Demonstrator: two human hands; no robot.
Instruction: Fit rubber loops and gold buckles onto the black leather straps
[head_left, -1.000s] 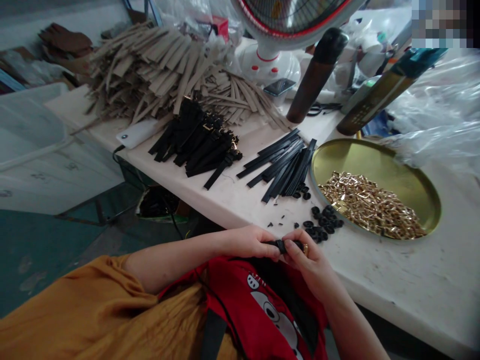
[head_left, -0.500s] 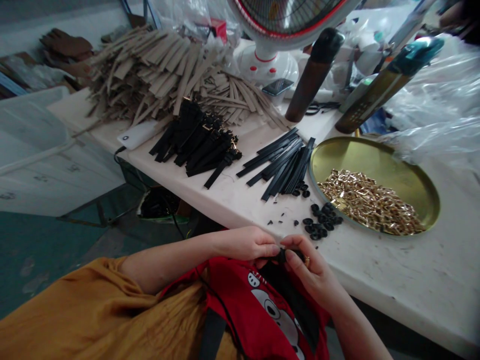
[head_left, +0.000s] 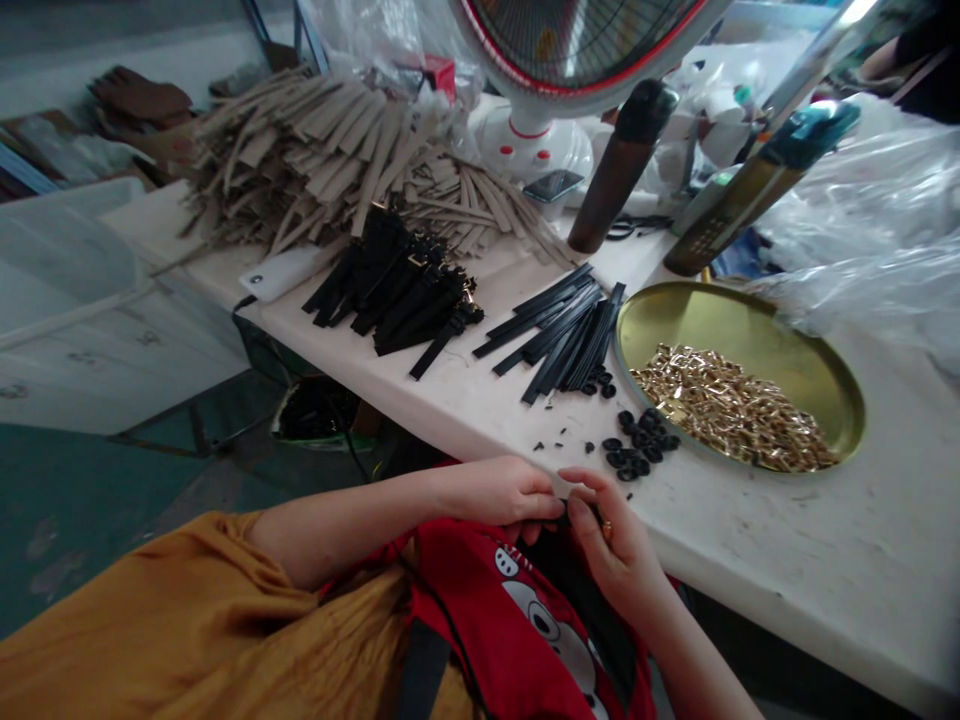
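At the table's near edge, above my lap, my left hand (head_left: 519, 497) and my right hand (head_left: 613, 545) are close together. Both pinch a small black strap (head_left: 574, 508), mostly covered by the fingers. A gold glint shows at my right hand; whether it is a buckle or a ring I cannot tell. Just beyond lie small black strap loops (head_left: 641, 440) in a loose heap and flat black strips (head_left: 570, 335). Gold buckle pieces (head_left: 739, 405) fill the lower part of a round gold tray (head_left: 757, 310). Black straps with gold buckles (head_left: 409, 285) are piled further left.
A heap of beige strips (head_left: 300, 150) covers the table's far left. Behind stand a fan (head_left: 532, 150), a dark bottle (head_left: 619, 180) and a tilted, teal-topped bottle (head_left: 750, 200). Clear plastic bags (head_left: 862, 220) lie at right; a white bin (head_left: 75, 330) stands left.
My hands stay together at the table edge. The fingers have shifted slightly around the black strap, and less of it shows between them. The view has tilted a little.
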